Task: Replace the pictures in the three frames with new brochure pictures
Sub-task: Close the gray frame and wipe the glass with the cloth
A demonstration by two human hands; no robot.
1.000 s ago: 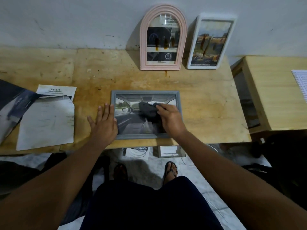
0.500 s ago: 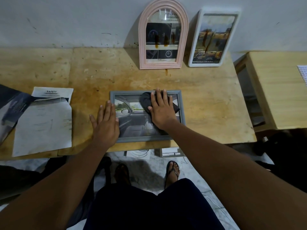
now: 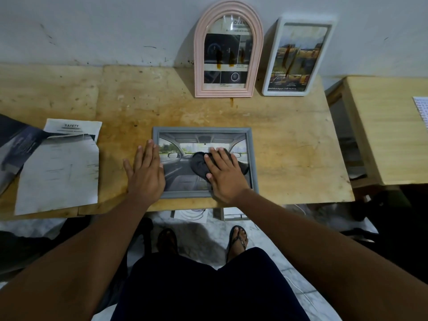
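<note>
A grey frame (image 3: 253, 149) lies flat near the table's front edge, showing a car-interior picture. My right hand (image 3: 225, 176) presses flat on a dark cloth (image 3: 198, 164) resting on the frame's glass. My left hand (image 3: 146, 173) lies flat, fingers spread, over the frame's left edge and the table. A pink arched frame (image 3: 228, 49) and a white rectangular frame (image 3: 298, 56) lean upright against the wall, each with a brochure picture inside.
Loose brochure sheets (image 3: 60, 167) lie at the left of the wooden table (image 3: 289, 158), one headed SAFETY. A second wooden table (image 3: 389, 135) stands to the right. My feet in sandals show below the table's front edge.
My right hand slid the dark cloth from the frame's upper part back toward its lower middle. My left hand stayed on the frame's left edge.
</note>
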